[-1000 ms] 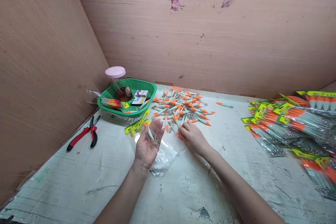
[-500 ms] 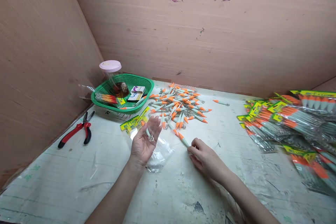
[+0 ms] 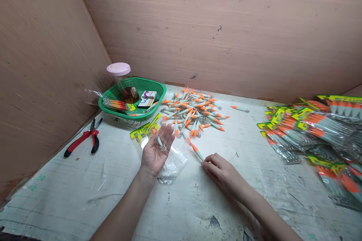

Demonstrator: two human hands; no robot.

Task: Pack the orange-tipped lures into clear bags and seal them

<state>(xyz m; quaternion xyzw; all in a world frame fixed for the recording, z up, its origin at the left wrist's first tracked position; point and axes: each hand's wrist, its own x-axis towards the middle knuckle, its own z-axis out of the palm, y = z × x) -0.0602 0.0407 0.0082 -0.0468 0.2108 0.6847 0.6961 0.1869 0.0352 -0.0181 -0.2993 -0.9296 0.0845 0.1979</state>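
Note:
One orange-tipped, pale green fishing lure (image 3: 160, 141) lies between the thumb and palm of my left hand (image 3: 156, 152), which is turned up with its fingers loosely raised. In a pinch at its hooked end, my right hand (image 3: 219, 171) has another lure (image 3: 197, 151), its orange tip pointing away to the upper left. Under my left hand are clear plastic bags (image 3: 174, 163) with yellow lettered headers (image 3: 141, 131). Just beyond both hands spreads a loose pile of the same lures (image 3: 195, 111), hooks and orange tips crossing each other.
Red-handled pliers (image 3: 85, 137) lie on the left. Behind them a green basket (image 3: 161, 94) holds a lidded cup (image 3: 120, 79), a small box and packed lures. Many filled lure packs (image 3: 305, 128) are heaped at the right. A single lure (image 3: 240, 109) lies right of the pile. Wooden panels stand behind and left.
My right hand, with its lure, has shifted very slightly down and right. My left hand holds nearly the same pose. The view has moved a little.

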